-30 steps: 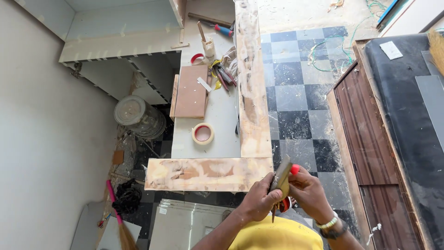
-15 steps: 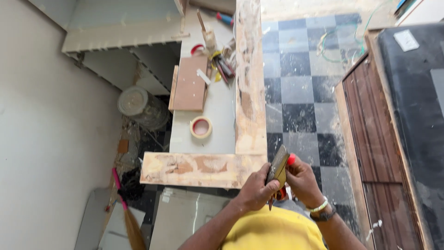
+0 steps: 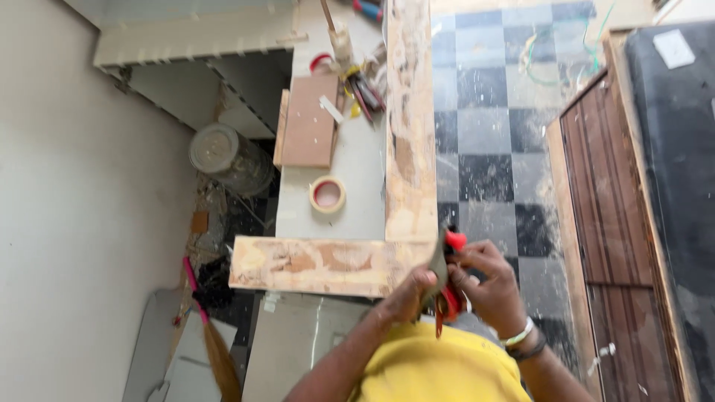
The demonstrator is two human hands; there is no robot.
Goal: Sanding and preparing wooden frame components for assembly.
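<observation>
Left hand (image 3: 406, 286) closed, fingers curled round the lower part of a flat grey-brown blade-like tool (image 3: 438, 260) — held just off the near right corner of the L-shaped plywood frame (image 3: 328, 264). Right hand (image 3: 488, 279) also closed, fingers folded over the red-handled part (image 3: 453, 240) of the same object; a second bit of red (image 3: 445, 304) showing below, between the two wrists. Exact kind of tool not readable: blurred and mostly covered by both hands. Hands touching or nearly touching each other around it. Band and bracelet on right wrist (image 3: 521, 339).

Tool position: at the outer corner where the long plywood strip (image 3: 410, 119) meets the short one, over the checkered floor (image 3: 484, 149); contact with the wood not clear.

On the grey counter (image 3: 357, 171) inside the frame: roll of masking tape (image 3: 327, 194), lying flat, well apart from the hands; brown board (image 3: 307, 123) further away; a heap of pliers and small tools (image 3: 365, 89) at the far end.

Beside the counter, lower down — clear plastic jar (image 3: 223, 156) and a broom with pink handle (image 3: 205, 320). Dark wooden panel (image 3: 611, 208) on the right.
</observation>
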